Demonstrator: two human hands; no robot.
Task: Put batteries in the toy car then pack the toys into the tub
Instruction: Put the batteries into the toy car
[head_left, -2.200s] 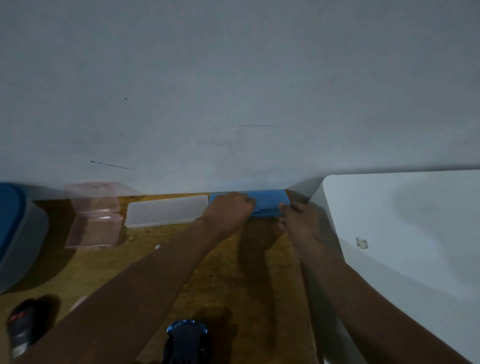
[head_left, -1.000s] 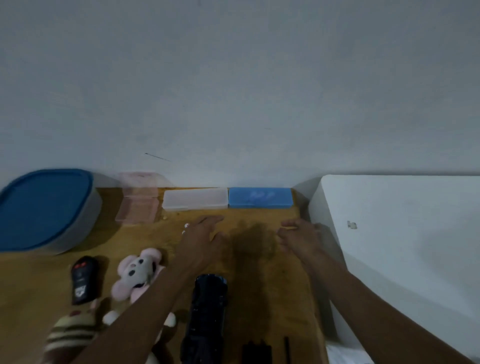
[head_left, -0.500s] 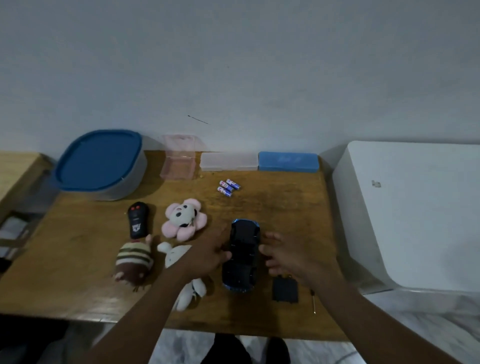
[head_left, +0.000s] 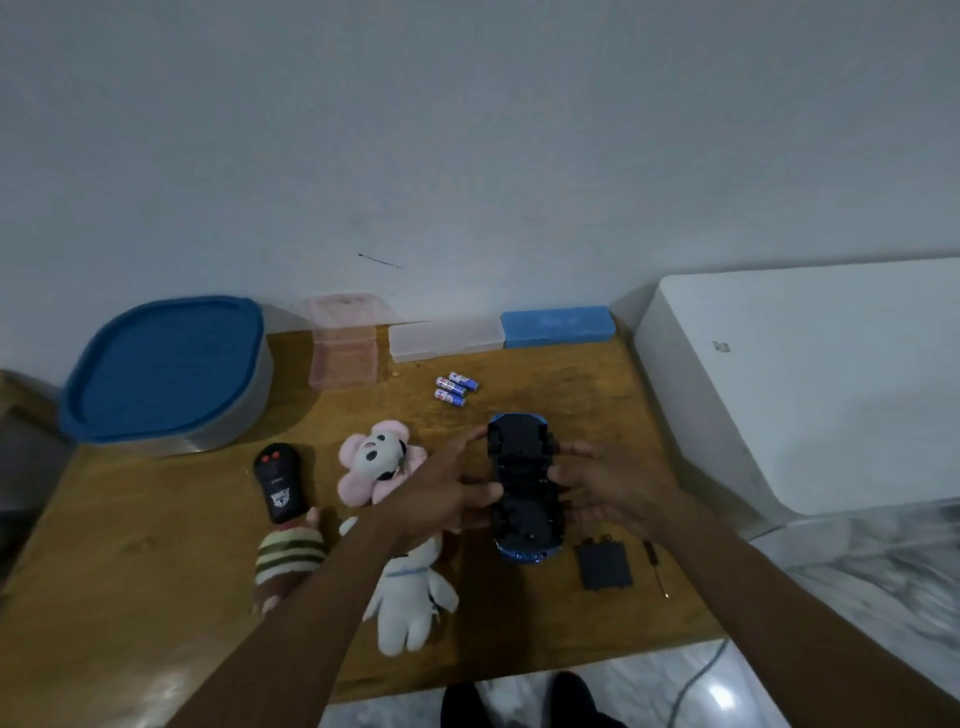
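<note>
The toy car (head_left: 522, 478) lies upside down on the wooden table (head_left: 130, 545), black underside up with blue edges showing. My left hand (head_left: 441, 493) touches its left side with spread, fairly straight fingers. My right hand (head_left: 608, 483) touches its right side the same way. Three batteries (head_left: 456, 389) lie loose behind the car. A black battery cover (head_left: 605, 566) and a small screwdriver (head_left: 655, 569) lie to the car's right. The tub (head_left: 161, 374), closed with a blue lid, stands at the back left.
A black remote (head_left: 279, 480), a pink flower plush (head_left: 376, 462), a striped plush (head_left: 288, 558) and a white plush (head_left: 410, 597) lie left of the car. A pink box (head_left: 343, 343), a clear box (head_left: 445, 339) and a blue box (head_left: 558, 326) line the wall. A white appliance (head_left: 805, 374) borders the table's right.
My hands left the blue box at the wall and came back to the car's two sides. The view dropped and widened to take in the whole table.
</note>
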